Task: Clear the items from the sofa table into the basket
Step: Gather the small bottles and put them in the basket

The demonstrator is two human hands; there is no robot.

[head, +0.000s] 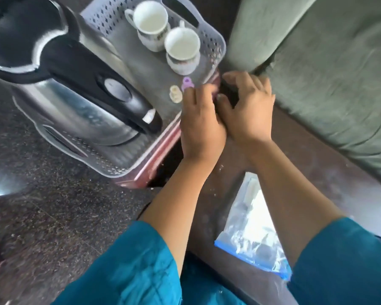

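Dark wooden table (317, 179) beside a green sofa (330, 69), speckled floor (53, 205); basket (216, 38) holds kettle (79, 95) and two cups (163, 34). Left hand (199, 122) and right hand (249, 111) meet at its rim, grips unclear

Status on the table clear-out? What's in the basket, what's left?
Done: kettle, two white cups and two small pieces, one cream, one purple, sit in the basket. In hand: left hand and right hand meet at the basket's near edge around something dark; it's blurred, can't identify. Left: a clear plastic bag lies on the table.
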